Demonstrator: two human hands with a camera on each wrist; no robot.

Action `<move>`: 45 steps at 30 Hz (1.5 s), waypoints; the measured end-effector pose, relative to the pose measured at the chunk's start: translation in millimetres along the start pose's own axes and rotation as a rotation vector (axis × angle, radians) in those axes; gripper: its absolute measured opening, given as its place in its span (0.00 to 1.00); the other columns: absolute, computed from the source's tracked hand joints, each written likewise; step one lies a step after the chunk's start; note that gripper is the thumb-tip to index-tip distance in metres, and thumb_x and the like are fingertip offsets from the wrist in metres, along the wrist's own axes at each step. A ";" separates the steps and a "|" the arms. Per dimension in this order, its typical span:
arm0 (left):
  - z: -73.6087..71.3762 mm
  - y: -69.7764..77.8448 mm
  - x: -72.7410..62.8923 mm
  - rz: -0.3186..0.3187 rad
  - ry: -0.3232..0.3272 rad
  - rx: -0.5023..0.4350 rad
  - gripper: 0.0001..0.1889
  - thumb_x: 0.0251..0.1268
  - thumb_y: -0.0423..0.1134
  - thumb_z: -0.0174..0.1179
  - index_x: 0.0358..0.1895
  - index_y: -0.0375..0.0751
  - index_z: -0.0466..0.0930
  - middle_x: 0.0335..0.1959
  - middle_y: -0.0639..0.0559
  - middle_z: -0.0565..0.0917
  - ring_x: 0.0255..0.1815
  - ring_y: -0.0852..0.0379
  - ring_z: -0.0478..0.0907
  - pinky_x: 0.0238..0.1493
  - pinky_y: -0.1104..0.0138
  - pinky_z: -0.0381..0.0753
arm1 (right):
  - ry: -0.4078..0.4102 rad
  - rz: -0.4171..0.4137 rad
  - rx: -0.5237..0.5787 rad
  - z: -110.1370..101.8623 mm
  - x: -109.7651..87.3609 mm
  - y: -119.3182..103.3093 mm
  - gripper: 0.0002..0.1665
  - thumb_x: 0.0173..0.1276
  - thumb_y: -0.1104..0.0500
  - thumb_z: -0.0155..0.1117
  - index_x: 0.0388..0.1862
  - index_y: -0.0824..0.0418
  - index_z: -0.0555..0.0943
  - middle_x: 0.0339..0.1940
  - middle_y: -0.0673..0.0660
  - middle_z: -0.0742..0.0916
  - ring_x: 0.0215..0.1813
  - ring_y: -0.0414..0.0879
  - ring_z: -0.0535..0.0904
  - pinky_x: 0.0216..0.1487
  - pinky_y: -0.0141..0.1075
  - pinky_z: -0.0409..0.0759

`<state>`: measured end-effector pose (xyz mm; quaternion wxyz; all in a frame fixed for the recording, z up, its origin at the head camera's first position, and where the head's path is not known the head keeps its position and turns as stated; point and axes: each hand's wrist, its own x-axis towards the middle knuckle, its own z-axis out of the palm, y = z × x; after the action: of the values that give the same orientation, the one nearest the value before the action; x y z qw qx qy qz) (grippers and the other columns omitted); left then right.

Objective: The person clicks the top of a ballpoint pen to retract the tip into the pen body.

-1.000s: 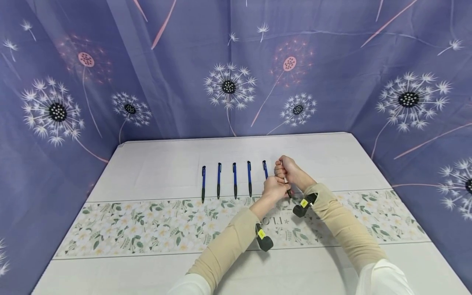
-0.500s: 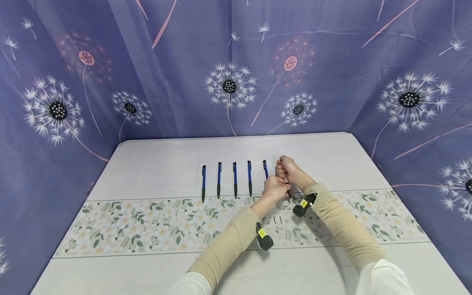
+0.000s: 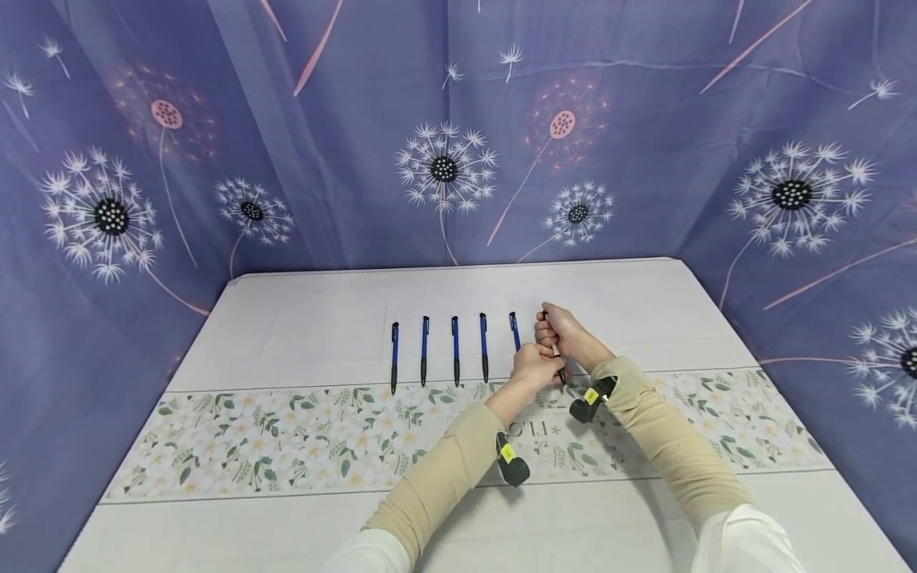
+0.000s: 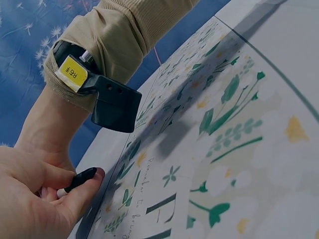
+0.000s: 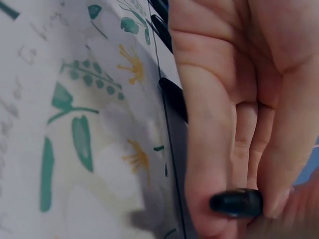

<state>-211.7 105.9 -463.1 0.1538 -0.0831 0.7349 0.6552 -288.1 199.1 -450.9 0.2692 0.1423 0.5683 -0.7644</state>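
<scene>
My left hand (image 3: 536,364) pinches the black lower end of a pen (image 4: 82,177) between thumb and forefinger. A pale section shows just behind that black end in the left wrist view. Above and touching it, my right hand (image 3: 562,329) has its fingers curled round the pen's upper part and covers most of the barrel. The right wrist view shows the pen's dark end (image 5: 237,203) between the left hand's fingers (image 5: 209,149). Beside the hands on the left lies a blue pen (image 3: 514,328), its lower half hidden behind the left hand.
Several blue pens (image 3: 455,342) with black grips lie in a row, pointing toward me, on the white tablecloth (image 3: 308,318). A floral printed band (image 3: 286,446) crosses the table. Patterned purple curtains (image 3: 344,159) stand behind and at both sides.
Both hands stay in nearly the same place on the pen. Slightly less of the pen's lower end shows past the left fingers than a second ago. The pens in the row have not moved.
</scene>
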 end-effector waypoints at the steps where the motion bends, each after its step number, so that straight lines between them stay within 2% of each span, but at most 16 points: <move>1: -0.8 -0.3 0.4 -0.003 -0.006 -0.003 0.03 0.63 0.29 0.62 0.38 0.32 0.79 0.35 0.48 0.80 0.34 0.51 0.86 0.35 0.65 0.87 | -0.003 0.002 0.000 -0.2 0.2 -0.1 0.25 0.81 0.50 0.26 0.22 0.56 0.58 0.10 0.44 0.62 0.11 0.34 0.53 0.14 0.26 0.49; 8: -9.1 0.1 -1.0 0.017 -0.073 -0.002 0.09 0.67 0.31 0.59 0.47 0.32 0.81 0.34 0.46 0.84 0.31 0.54 0.86 0.33 0.68 0.87 | -0.024 0.020 0.041 -0.3 0.0 -2.3 0.25 0.81 0.49 0.23 0.25 0.56 0.61 0.13 0.44 0.62 0.16 0.34 0.51 0.16 0.25 0.49; 14: -8.3 -3.4 0.6 0.012 -0.062 -0.012 0.12 0.67 0.32 0.59 0.51 0.31 0.80 0.38 0.44 0.85 0.36 0.50 0.87 0.37 0.66 0.88 | -0.028 0.028 0.031 -0.2 1.1 -4.2 0.26 0.80 0.52 0.21 0.27 0.58 0.63 0.15 0.45 0.64 0.16 0.34 0.53 0.17 0.25 0.50; 18: -7.3 -3.9 -0.9 0.015 -0.048 0.001 0.12 0.67 0.32 0.59 0.50 0.31 0.80 0.40 0.43 0.85 0.37 0.49 0.87 0.37 0.66 0.88 | -0.021 0.018 0.004 -1.9 1.9 -5.5 0.25 0.80 0.54 0.21 0.29 0.59 0.65 0.15 0.46 0.66 0.15 0.35 0.54 0.17 0.25 0.52; 26: -6.6 -4.9 0.1 0.015 -0.034 0.009 0.10 0.64 0.31 0.62 0.47 0.30 0.82 0.40 0.44 0.85 0.35 0.51 0.87 0.35 0.69 0.87 | -0.004 0.007 -0.058 -4.9 3.2 -5.8 0.26 0.80 0.53 0.22 0.34 0.60 0.70 0.18 0.47 0.70 0.16 0.36 0.58 0.17 0.25 0.58; 33: -6.2 -4.2 0.9 0.063 -0.027 0.025 0.09 0.60 0.28 0.64 0.44 0.28 0.82 0.35 0.42 0.87 0.32 0.51 0.87 0.33 0.70 0.87 | 0.016 -0.005 -0.059 -4.6 2.8 -7.1 0.25 0.80 0.53 0.23 0.42 0.62 0.70 0.20 0.47 0.72 0.16 0.36 0.60 0.17 0.24 0.61; 41: -8.1 -1.4 -2.7 0.110 -0.022 0.105 0.08 0.59 0.29 0.66 0.40 0.30 0.84 0.32 0.42 0.88 0.31 0.53 0.87 0.31 0.70 0.86 | 0.026 -0.014 -0.060 -6.6 2.4 -9.3 0.22 0.80 0.55 0.24 0.43 0.63 0.69 0.20 0.48 0.72 0.16 0.36 0.61 0.17 0.24 0.60; 45: -8.4 -1.1 -2.7 0.112 -0.017 0.100 0.08 0.59 0.30 0.66 0.40 0.30 0.84 0.32 0.42 0.88 0.31 0.52 0.88 0.33 0.69 0.87 | 0.034 -0.038 -0.074 -5.6 1.5 -9.7 0.21 0.80 0.56 0.25 0.45 0.64 0.68 0.20 0.48 0.73 0.17 0.36 0.62 0.19 0.24 0.61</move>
<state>-209.9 97.2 -462.4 0.1269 -0.0285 0.7688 0.6261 -295.4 206.0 -445.8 0.2500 0.1345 0.6033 -0.7453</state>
